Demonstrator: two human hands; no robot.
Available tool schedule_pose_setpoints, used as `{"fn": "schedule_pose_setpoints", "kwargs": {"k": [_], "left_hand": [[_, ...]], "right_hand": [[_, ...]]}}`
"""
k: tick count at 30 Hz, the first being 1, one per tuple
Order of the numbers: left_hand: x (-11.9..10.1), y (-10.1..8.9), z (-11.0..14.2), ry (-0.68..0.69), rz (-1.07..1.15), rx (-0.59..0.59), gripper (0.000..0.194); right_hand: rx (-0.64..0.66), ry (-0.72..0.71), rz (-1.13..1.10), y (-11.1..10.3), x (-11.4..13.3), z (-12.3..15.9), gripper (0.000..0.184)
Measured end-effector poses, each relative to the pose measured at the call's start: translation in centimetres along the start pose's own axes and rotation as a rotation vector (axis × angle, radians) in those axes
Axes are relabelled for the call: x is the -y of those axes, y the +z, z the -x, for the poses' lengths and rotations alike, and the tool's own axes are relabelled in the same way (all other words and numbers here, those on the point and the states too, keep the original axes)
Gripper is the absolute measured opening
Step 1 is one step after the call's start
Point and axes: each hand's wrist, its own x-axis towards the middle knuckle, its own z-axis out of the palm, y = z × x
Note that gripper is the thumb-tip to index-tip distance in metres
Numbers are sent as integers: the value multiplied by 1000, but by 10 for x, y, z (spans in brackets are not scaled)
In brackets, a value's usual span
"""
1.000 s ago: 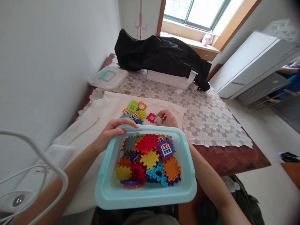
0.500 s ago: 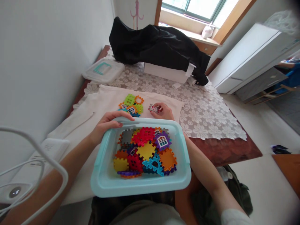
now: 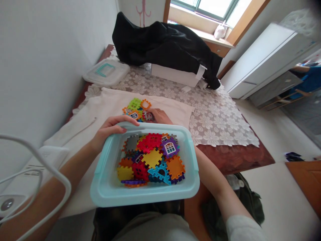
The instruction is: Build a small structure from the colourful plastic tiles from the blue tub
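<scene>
Right grip (image 3: 161, 116): fingers closed at the right edge of a grey window piece (image 3: 148, 115), pinching it; the thumb's contact is not clearly seen. The piece lies at the fingertips, to the left of the knuckles, just beyond the far rim of a light blue tub (image 3: 117, 199).

Left grip (image 3: 111, 129): clamped on the tub's far left corner, fingers laid along the rim.

Immediately left of the grey window piece is a loose cluster, including a lime green piece (image 3: 135, 103), an orange frame (image 3: 145, 104) and an orange window piece (image 3: 134, 115). Whether the grey piece touches them cannot be told.

The tub, on the near side of both grips, contains a jumble of toothed pieces, among them a yellow piece (image 3: 152, 158), a purple window piece (image 3: 171, 147) and a blue triangle (image 3: 161, 172).

Beneath the cluster: white cloth (image 3: 181, 113) over the lace-covered bench (image 3: 240, 160). Farther off, at left: a lid (image 3: 109, 74).
</scene>
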Motion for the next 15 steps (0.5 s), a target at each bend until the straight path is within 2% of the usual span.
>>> {"fn": "schedule_pose_setpoints", "kwargs": {"k": [4, 10, 15], "left_hand": [[1, 1, -1, 32, -4, -11, 29], [2, -1, -3, 34, -19, 7, 29], [1, 0, -3, 77, -28, -2, 29]], "right_hand": [[71, 37, 84, -9, 2, 7, 19], [212, 122, 300, -7, 3, -2, 42], [170, 132, 351, -11, 2, 4, 42]]}}
